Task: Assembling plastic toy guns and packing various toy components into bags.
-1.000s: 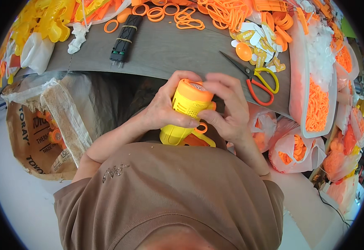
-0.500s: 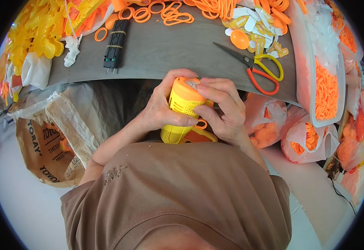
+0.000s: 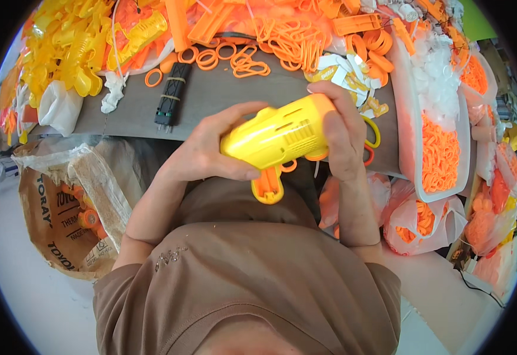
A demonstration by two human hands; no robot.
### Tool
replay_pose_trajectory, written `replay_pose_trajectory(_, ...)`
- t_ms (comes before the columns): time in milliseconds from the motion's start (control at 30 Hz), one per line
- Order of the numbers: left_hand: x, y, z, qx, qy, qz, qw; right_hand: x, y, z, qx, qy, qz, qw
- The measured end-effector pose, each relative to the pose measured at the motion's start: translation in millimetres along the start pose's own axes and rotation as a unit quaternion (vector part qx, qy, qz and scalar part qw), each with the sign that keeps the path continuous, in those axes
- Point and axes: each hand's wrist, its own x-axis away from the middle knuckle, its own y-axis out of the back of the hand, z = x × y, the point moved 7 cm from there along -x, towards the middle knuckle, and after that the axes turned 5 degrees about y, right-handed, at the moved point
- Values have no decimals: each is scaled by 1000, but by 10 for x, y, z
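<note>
A yellow plastic toy gun lies sideways between my hands, above my lap at the table's near edge. Slots run along its barrel, and an orange handle hangs down from it. My left hand is closed round its left end, fingers over the top and thumb along the lower side. At the wide right end, my right hand wraps round with fingers over the rim; its palm hides that end face. A small orange ring shows by the handle. Behind my right hand, scissors are mostly covered.
A black slim part lies on the grey table. Orange rings and loops, yellow shells and stickers lie along the back. A white tub stands right; an open sack stands left, bags at lower right.
The toy gun has turned from upright, orange end up, to lying sideways with that end toward my right. My right hand has shifted from its top to wrap that end. The view has tilted up.
</note>
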Motion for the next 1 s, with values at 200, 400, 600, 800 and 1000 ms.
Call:
replay_pose_trajectory(200, 105, 245, -15, 91, -108, -264, 954, 86, -176, -183, -49, -66, -91, 992)
replay_pose_trajectory(400, 97, 228, -4, 88, -53, -240, 965, 189, -148, -90, -33, -17, -124, 992)
replay_pose_trajectory(600, 70, 215, -51, 92, -88, -222, 967, 218, -136, -187, -54, -5, -128, 990)
replay_pose_trajectory(800, -11, 256, -138, 16, -60, -158, 985, 244, -145, -280, -87, -9, -149, 985)
replay_pose_trajectory(1000, -21, 244, -77, 22, -26, -130, 991, 306, -196, -355, -104, -26, -111, 988)
